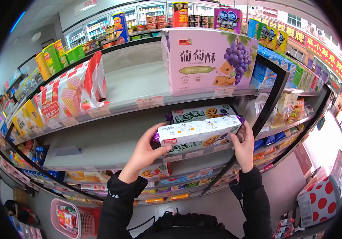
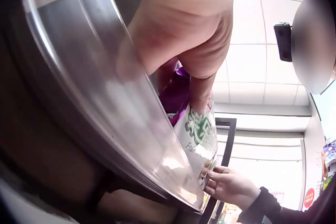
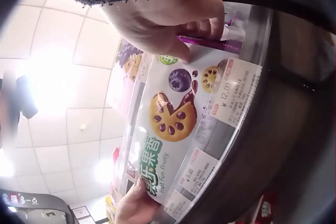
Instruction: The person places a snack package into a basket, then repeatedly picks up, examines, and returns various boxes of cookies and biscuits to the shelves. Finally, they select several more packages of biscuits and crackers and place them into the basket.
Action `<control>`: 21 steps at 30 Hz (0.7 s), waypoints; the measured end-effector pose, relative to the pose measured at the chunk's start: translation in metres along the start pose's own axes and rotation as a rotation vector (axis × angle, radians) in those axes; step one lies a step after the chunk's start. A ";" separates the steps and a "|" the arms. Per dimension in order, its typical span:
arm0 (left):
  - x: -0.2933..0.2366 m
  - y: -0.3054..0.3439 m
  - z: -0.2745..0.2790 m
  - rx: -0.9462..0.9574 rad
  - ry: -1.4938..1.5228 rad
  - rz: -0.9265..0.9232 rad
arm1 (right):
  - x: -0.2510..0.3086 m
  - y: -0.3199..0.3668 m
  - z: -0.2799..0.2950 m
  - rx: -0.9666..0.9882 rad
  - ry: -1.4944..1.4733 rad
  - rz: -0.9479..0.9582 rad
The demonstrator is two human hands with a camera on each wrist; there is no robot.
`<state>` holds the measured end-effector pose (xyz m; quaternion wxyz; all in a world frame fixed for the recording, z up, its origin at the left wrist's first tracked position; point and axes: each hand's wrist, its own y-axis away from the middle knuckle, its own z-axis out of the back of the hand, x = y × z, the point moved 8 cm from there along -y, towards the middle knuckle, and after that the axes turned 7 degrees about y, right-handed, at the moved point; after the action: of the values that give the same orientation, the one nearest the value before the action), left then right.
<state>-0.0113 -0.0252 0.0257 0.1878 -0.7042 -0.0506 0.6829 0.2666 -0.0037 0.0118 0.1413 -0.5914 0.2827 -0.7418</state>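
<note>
A long white biscuit pack [image 1: 200,133] with purple ends and blueberry cookie pictures lies level between both hands, over the front edge of the middle shelf. My left hand [image 1: 147,147] grips its left end, thumb across the front. At the other end my right hand [image 1: 243,144] holds it, thumb on the front face. A second pack of the same look [image 1: 202,112] stands right behind it on the shelf. In the right wrist view the held pack [image 3: 173,113] shows its printed front beside the price tags [image 3: 233,90]. The left wrist view shows its purple end [image 2: 176,95].
On the top shelf stand a purple grape crisp box [image 1: 208,63] and red-and-white wafer bags [image 1: 73,89]. A black shelf frame post [image 1: 264,101] rises right of my right hand. On the floor sits a pink basket [image 1: 85,221] with packets inside.
</note>
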 end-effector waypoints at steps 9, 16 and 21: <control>0.010 -0.006 -0.006 -0.050 -0.070 0.011 | 0.043 0.035 0.011 -0.077 0.524 0.189; 0.018 -0.014 -0.015 -0.060 -0.116 -0.001 | 0.043 0.052 -0.004 0.098 0.602 0.280; 0.024 -0.017 -0.015 -0.122 -0.404 -0.096 | 0.034 0.057 -0.008 0.174 0.625 0.264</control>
<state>0.0082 -0.0046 0.0082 0.1630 -0.5599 -0.1617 0.7961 0.2430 -0.0660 0.0044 0.1924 -0.2796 0.3220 -0.8838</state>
